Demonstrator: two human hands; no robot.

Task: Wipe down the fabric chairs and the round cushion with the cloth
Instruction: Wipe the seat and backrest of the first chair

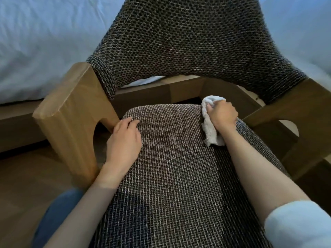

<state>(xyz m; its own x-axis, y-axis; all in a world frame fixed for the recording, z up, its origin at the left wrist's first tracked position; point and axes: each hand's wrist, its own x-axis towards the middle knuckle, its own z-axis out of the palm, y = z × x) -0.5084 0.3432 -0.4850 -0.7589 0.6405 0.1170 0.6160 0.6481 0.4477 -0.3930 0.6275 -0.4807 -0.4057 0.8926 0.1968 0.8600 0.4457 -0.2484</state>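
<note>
A fabric chair fills the view, with a brown woven seat cushion (172,158) and a darker woven backrest (193,43) on a wooden frame. My right hand (223,116) grips a bunched white cloth (210,129) and holds it against the far right corner of the seat. My left hand (125,138) rests flat on the seat's far left edge, fingers relaxed. No round cushion is in view.
Wooden armrests stand on both sides, the left armrest (71,111) close to my left hand and the right armrest (302,115) beyond the cloth. White bedding (44,42) lies behind the chair. Brown floor (23,185) shows at the lower left.
</note>
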